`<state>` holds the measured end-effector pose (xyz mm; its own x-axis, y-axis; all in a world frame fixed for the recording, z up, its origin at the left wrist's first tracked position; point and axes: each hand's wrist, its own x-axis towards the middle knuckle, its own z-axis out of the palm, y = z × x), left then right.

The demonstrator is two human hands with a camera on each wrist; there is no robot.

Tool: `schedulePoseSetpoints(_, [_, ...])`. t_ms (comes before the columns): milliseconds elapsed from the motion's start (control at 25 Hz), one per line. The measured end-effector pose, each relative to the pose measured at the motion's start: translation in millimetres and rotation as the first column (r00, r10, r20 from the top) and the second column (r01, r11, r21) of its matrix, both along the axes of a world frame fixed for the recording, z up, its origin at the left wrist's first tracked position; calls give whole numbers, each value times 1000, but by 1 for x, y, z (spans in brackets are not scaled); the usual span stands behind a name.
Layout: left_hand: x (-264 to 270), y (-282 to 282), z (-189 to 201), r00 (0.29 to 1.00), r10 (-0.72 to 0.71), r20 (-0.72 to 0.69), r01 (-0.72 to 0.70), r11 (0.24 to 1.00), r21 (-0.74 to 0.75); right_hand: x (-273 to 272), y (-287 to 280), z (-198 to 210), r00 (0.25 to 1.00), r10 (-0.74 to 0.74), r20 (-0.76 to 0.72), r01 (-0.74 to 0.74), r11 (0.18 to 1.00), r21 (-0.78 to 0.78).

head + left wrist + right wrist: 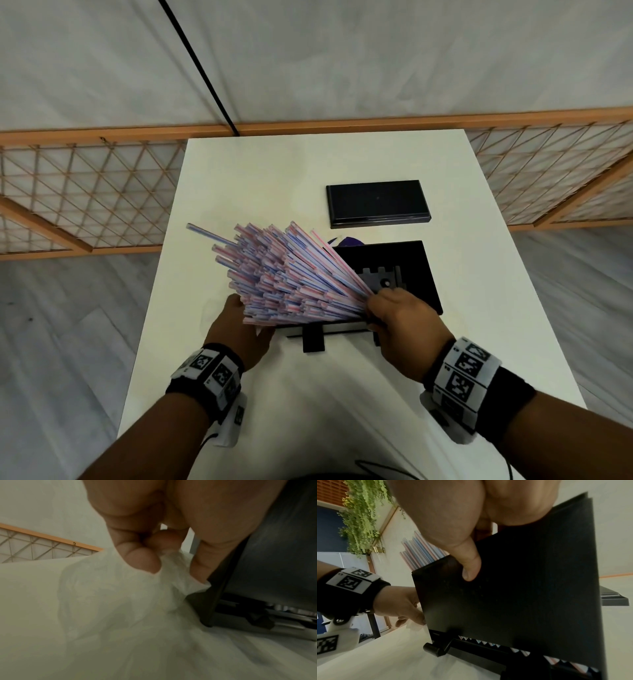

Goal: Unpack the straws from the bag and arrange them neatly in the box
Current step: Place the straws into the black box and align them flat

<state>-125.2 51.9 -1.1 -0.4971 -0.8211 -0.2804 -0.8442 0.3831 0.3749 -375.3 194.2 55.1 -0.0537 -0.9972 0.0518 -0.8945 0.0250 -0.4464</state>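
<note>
A thick bundle of pink-and-blue striped straws (284, 274) fans up and to the left out of the open black box (423, 274). My right hand (390, 310) grips the straws at their lower ends over the box; in the right wrist view its thumb (471, 568) lies on the box's outer wall (522, 595), with straws (421, 553) sticking out behind it. Left of the box, under the fan, my left hand (239, 325) pinches the crumpled clear plastic bag (120, 601) between thumb and fingers (142, 561). Straw tips (518, 650) show in the slot at the box's base.
The box's black lid (376, 202) lies flat on the white table (308, 394) behind the box. A small purple item (349, 242) peeks out behind the box. A wooden lattice fence (85, 192) runs past the table's far edge.
</note>
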Motion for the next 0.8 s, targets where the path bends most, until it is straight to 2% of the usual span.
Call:
schedulePoseSetpoints(80, [3, 4, 7, 999, -3, -42, 1, 998, -55, -1, -2, 7, 999, 3, 38, -5, 999, 48])
schedulePoseSetpoints(200, [8, 3, 21, 973, -170, -159, 136, 969, -205, -1, -11, 16, 998, 2, 60, -13, 984, 180])
schedulePoseSetpoints(280, [10, 4, 39, 938, -228, -259, 163, 954, -250, 2, -19, 17, 998, 7, 64, -22, 973, 231])
schedulePoseSetpoints(360, [8, 6, 62, 950, -135, -281, 89, 982, -169, 4, -25, 15, 998, 7, 54, -20, 969, 247])
schedulePoseSetpoints(440, [6, 14, 76, 952, 20, -306, -20, 1000, 3, 3, -28, 14, 998, 8, 58, -22, 968, 250])
schedulePoseSetpoints(520, [4, 24, 83, 897, 139, -421, -80, 985, 153, 4, -28, 15, 996, 24, 90, -44, 970, 238])
schedulePoseSetpoints(640, [-6, 36, 90, 783, 279, -556, -133, 948, 289, 5, -29, 13, 981, 55, 187, -85, 984, 157])
schedulePoseSetpoints(680, [-11, 40, 93, 757, 330, -564, -154, 929, 337, 6, -29, 12, 977, 62, 203, -90, 987, 133])
schedulePoseSetpoints(800, [-27, 44, 99, 745, 431, -509, -208, 875, 436, 8, -28, 8, 976, 62, 210, -80, 994, 81])
